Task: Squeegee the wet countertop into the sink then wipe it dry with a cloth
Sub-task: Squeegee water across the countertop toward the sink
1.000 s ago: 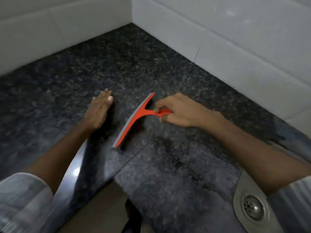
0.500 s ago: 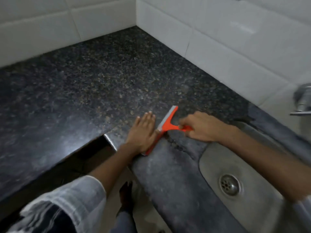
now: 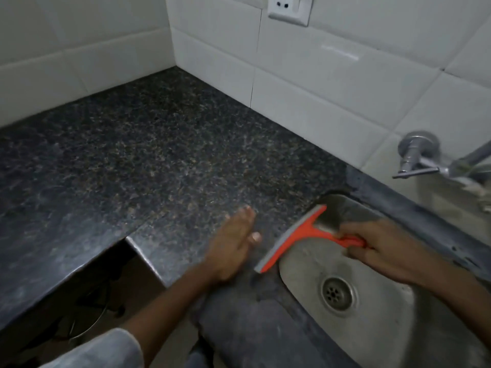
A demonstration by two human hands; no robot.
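My right hand (image 3: 382, 245) grips the handle of an orange squeegee (image 3: 295, 235). Its grey blade lies along the left rim of the steel sink (image 3: 372, 322), at the edge of the dark speckled granite countertop (image 3: 159, 160). My left hand (image 3: 233, 245) rests flat on the countertop just left of the blade, fingers together and empty, a small gap from the squeegee. The sink's drain (image 3: 338, 293) shows below my right hand. No cloth is in view.
White tiled walls meet in a corner behind the countertop. A wall socket (image 3: 288, 9) sits high on the right wall. A metal tap (image 3: 425, 160) sticks out over the sink's far side. The counter's front edge has a cut-out step at the lower left.
My right hand has dragged the squeegee to the right across the countertop until its blade reached the sink rim. My left hand followed alongside and now sits a little apart from the blade.
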